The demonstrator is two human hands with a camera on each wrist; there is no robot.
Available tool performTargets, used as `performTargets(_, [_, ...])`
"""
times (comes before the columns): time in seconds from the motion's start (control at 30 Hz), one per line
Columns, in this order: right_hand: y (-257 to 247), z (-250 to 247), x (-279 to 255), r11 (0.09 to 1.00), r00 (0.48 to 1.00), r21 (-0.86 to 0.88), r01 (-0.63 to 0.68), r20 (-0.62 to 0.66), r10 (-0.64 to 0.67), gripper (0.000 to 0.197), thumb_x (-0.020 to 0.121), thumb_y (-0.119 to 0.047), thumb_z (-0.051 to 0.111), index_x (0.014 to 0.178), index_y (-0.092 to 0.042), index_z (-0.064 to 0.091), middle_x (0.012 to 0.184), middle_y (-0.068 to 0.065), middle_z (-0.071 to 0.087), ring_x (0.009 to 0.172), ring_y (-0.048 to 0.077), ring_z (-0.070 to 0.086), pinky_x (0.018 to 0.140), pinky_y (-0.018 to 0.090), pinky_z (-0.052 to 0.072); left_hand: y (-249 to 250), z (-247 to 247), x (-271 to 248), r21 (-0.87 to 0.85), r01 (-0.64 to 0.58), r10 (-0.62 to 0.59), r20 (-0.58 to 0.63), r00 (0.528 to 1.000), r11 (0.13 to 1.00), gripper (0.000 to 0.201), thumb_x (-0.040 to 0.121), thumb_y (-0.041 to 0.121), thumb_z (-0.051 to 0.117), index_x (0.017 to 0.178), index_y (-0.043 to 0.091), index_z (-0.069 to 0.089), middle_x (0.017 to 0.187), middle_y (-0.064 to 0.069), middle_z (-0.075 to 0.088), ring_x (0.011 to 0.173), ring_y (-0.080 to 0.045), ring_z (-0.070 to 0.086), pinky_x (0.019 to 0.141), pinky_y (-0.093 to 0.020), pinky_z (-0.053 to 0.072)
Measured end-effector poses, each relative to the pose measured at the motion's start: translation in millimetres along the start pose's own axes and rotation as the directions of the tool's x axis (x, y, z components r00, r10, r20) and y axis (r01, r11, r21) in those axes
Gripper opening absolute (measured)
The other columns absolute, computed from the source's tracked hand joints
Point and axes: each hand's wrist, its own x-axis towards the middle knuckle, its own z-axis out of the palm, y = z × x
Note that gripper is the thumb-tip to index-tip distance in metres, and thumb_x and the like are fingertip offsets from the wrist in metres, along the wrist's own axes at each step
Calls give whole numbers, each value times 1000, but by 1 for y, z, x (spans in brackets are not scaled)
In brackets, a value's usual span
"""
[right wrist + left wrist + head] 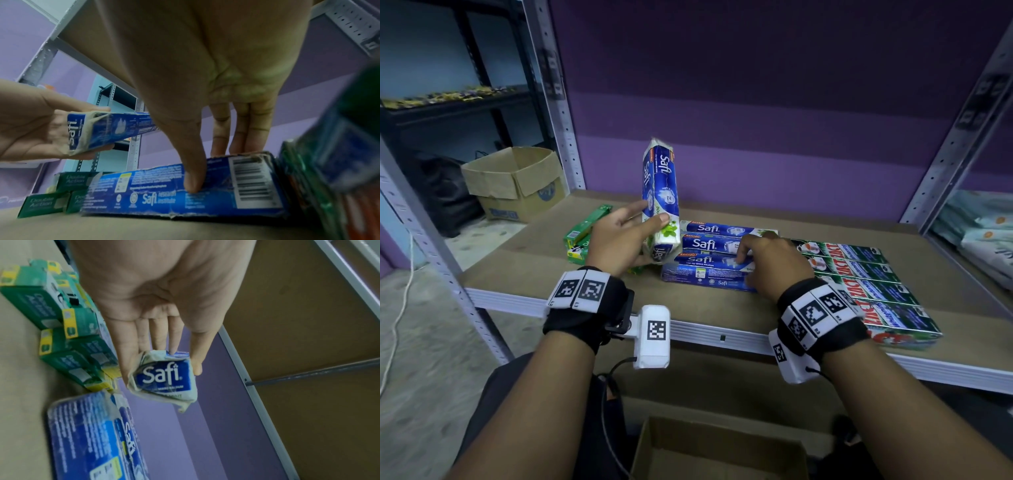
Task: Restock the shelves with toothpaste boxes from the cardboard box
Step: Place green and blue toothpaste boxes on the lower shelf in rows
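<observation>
My left hand (652, 215) holds a blue Safi toothpaste box (659, 185) by its lower end, nearly upright and lifted off the wooden shelf (524, 260). Its crumpled end flap (164, 379) faces the left wrist camera between thumb and fingers. Three more Safi boxes lie flat in a row on the shelf. My right hand (745, 269) grips the nearest lying box (705, 275), thumb (193, 181) on its front face and fingers over its back edge. The open cardboard box (715, 452) sits below, in front of the shelf, and what it holds is hidden.
Green toothpaste boxes (582, 236) lie left of my left hand. A row of green, red and white boxes (866, 281) fills the shelf's right side. Metal uprights (558, 102) frame the bay. Another cardboard box (517, 181) stands on the floor at left. White packs (979, 233) lie on the neighbouring shelf.
</observation>
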Motion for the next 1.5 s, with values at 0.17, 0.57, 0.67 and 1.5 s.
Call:
performTargets(0.17, [6, -12, 2, 972, 998, 227, -68, 3, 69, 18, 79, -20, 76, 87, -29, 63, 103, 1, 61, 93, 21, 60, 74, 26, 46, 1, 9, -4, -183, 55, -39, 93, 995, 982, 66, 80, 17, 80, 137, 15, 48, 110, 0, 74, 93, -23, 73, 63, -37, 59])
performTargets(0.57, [-24, -37, -17, 235, 982, 956, -175, 188, -32, 24, 90, -36, 69, 105, -18, 65, 106, 5, 71, 89, 29, 73, 80, 42, 60, 3, 33, -13, -455, 210, -52, 334, 941, 865, 66, 85, 4, 69, 144, 5, 38, 128, -18, 63, 114, -30, 64, 83, -39, 58])
performTargets(0.67, [-25, -38, -18, 96, 979, 978, -183, 190, -76, 22, 91, -29, 69, 107, -15, 64, 109, 10, 72, 91, 38, 72, 82, 44, 60, 1, 37, -14, -490, 206, -30, 342, 939, 847, 71, 85, 6, 70, 145, 4, 33, 127, -19, 64, 115, -31, 64, 92, -44, 55])
performTargets(1.5, [16, -69, -36, 243, 991, 961, -128, 132, -1, 40, 81, -34, 78, 117, -21, 64, 120, 10, 61, 88, 38, 72, 72, 37, 62, 6, 8, -8, -434, -82, 164, 154, 974, 897, 57, 85, 11, 73, 135, 28, 52, 123, -12, 66, 103, -26, 68, 77, -36, 58])
